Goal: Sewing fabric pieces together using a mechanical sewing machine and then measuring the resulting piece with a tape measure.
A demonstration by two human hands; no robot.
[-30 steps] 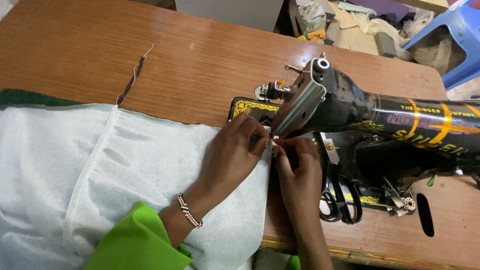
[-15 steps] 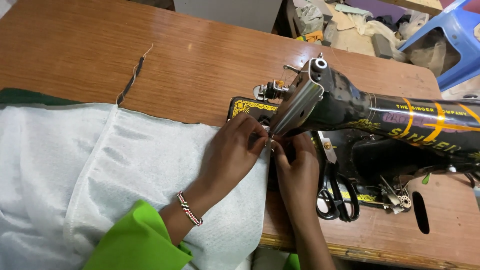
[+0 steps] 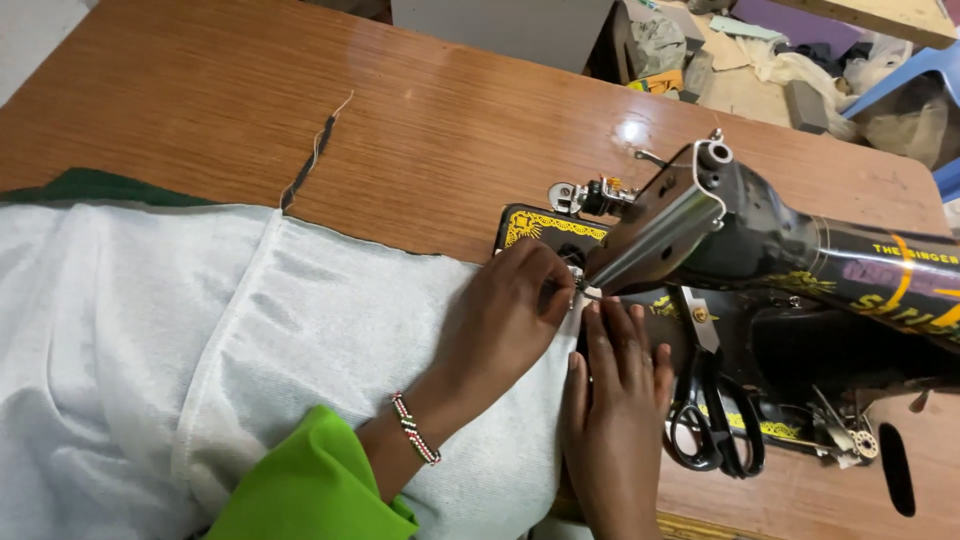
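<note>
A white towelling fabric [image 3: 250, 340] lies spread over the wooden table, its right edge at the needle of a black sewing machine [image 3: 760, 250]. My left hand [image 3: 505, 320], a beaded bracelet at its wrist, rests on the fabric with the fingertips pinching its edge beside the presser foot. To the right, my right hand [image 3: 615, 400] lies flat along the same edge, fingers pointing up at the needle. What the fingertips pinch is partly hidden under the machine's head.
Black scissors [image 3: 715, 425] lie on the machine bed right of my right hand. A dark fabric strip [image 3: 305, 170] lies on the wooden table [image 3: 400, 110], and dark green cloth [image 3: 95, 187] shows above the white fabric. Clutter and a blue chair [image 3: 915, 85] stand beyond the table.
My right hand has flattened and slid a little down along the fabric edge. The view shifted slightly; my left hand stays put.
</note>
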